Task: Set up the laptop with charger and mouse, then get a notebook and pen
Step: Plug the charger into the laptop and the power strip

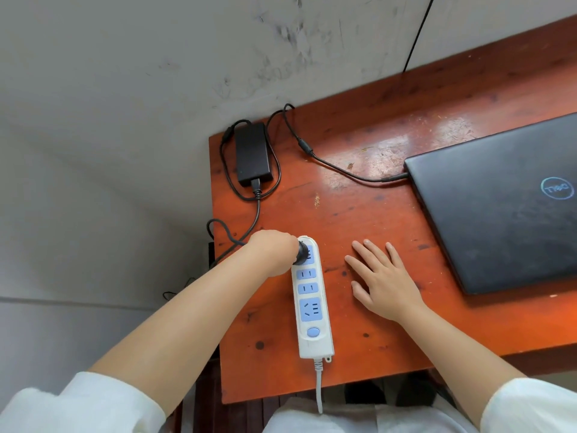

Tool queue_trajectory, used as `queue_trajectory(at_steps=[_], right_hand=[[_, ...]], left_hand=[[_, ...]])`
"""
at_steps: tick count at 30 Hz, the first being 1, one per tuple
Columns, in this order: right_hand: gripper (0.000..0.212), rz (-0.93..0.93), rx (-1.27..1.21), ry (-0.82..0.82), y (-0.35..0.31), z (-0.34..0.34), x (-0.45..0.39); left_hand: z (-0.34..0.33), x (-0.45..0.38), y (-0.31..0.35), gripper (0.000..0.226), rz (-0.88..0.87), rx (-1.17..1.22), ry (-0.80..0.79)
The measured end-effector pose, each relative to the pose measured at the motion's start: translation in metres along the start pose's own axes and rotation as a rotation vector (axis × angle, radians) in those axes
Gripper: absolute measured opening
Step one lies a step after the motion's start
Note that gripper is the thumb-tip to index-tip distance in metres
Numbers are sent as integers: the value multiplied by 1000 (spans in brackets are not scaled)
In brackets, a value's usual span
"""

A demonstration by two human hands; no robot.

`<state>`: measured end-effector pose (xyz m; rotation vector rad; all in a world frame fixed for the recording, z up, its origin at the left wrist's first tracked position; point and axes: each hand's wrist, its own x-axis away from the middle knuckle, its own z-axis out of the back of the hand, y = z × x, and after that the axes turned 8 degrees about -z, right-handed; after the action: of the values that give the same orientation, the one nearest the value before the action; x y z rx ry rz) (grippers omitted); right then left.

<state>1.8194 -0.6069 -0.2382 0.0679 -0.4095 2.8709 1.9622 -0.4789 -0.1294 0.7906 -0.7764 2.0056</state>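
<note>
1 laptop (499, 207), 1 charger brick (252, 153), 1 black plug (302, 252), 1 power strip (312, 304) with 4 blue sockets, 1 desk (359, 214), 2 hands: left hand (271, 256), right hand (382, 281)

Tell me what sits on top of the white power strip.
A black round plug sits in the far-end socket of the white power strip, gripped by the left hand. Its prongs are hidden. The other blue sockets are empty.
</note>
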Motion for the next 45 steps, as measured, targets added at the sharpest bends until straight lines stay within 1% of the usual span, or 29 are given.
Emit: queue_trajectory(at_steps=[5, 9, 12, 15, 19, 23, 29, 38, 40, 45], right_hand=[[46, 5, -4, -10, 1, -2, 0], [46, -2, -14, -30, 2, -1, -1], [47, -2, -25, -33, 2, -1, 0], [48, 0, -7, -15, 2, 0, -1], [48, -8, -63, -36, 3, -3, -1], [48, 2, -51, -27, 5, -6, -1], [49, 9, -78, -46, 7, -10, -2], [49, 12, -60, -41, 7, -8, -2], [51, 9, -67, -72, 8, -9, -4], [51, 6, -68, -70, 7, -10, -1]], left_hand=[[14, -4, 13, 33, -54, -63, -26], [13, -4, 14, 33, -47, -91, -28], [10, -3, 19, 35, -46, -175, -36], [15, -7, 21, 28, -83, -242, -77], [12, -8, 10, 28, -70, -178, -92], [0, -5, 7, 28, -11, -110, -82], [0, -21, 12, 26, -67, -173, -74], [-2, -19, 10, 23, -67, -118, -25], [0, -19, 8, 24, -74, -149, -9], [1, -19, 0, 29, -72, -233, 37]])
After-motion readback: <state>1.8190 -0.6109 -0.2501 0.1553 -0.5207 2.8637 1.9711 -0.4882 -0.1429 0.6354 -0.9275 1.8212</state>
